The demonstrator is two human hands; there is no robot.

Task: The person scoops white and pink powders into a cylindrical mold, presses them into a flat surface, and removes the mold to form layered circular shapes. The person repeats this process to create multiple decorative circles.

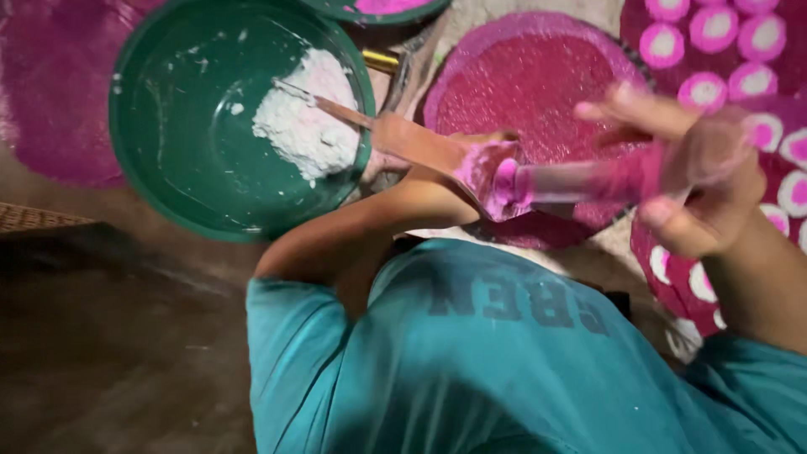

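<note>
My left hand, coated in pink powder, grips the end of a flat wooden spatula. The spatula's tip lies in a heap of white powder inside a large green basin. My right hand is closed around a short tube smeared pink, with the index finger stretched out. The tube lies level, and its left end touches my left hand. Both hands hover over a round bed of dark pink powder. My teal shirt fills the lower frame.
To the right lies a magenta surface with several white-ringed pink dots. A magenta patch spreads at the upper left. A second green basin's rim shows at the top. A woven mat edge sits at the left on brown ground.
</note>
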